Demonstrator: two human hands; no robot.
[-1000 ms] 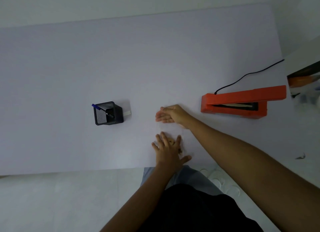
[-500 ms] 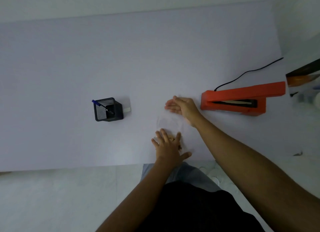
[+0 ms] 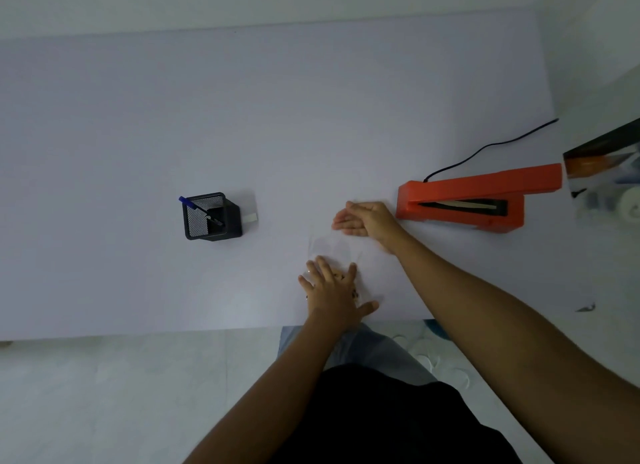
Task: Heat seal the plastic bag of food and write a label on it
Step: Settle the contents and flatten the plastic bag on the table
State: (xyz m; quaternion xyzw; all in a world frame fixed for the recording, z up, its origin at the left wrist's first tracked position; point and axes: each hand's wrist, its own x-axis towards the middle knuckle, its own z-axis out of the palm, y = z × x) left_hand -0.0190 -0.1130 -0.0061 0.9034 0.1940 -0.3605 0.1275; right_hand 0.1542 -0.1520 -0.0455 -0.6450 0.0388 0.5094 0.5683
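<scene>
A clear plastic bag lies flat on the white table, near its front edge. Brown food shows at the bag's near end, mostly under my left hand, which presses down on it with fingers spread. My right hand rests with straight fingers on the bag's far end, just left of the orange heat sealer. The sealer's arm is raised. A black mesh pen holder with a blue pen stands to the left.
A small white label or eraser lies beside the pen holder. The sealer's black cord runs off to the back right. Cluttered items sit at the right edge. The floor and my legs are below the table's front edge.
My right hand slid away from me and to the right along the bag, toward the sealer. My left hand stayed pressed on the food end.
</scene>
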